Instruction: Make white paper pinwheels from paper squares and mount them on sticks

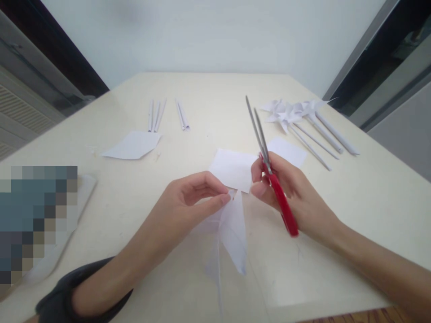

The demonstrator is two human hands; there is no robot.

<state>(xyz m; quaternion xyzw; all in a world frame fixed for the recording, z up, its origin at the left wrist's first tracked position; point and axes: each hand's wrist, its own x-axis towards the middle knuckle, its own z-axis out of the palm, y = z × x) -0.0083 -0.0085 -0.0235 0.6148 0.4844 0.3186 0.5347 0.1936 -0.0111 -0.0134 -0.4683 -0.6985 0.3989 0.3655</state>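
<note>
Left hand (197, 197), nearly closed, pinches the paper (235, 226) at its upper end; right hand (291, 186) curls round scissors (279, 190). Paper judged light, pliant, easily creased; best held by corners.

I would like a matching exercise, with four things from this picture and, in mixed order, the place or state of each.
Things:
1. Scissors
2. Pointed paper piece
3. Paper pinwheels
4. Sleeve

Places or states:
A. Lying on the right side of the table
B. Dark, around the left forearm
C. Red-handled, in the right hand
D. Pinched by the left hand

Pairs: 1-C, 2-D, 3-A, 4-B
</note>
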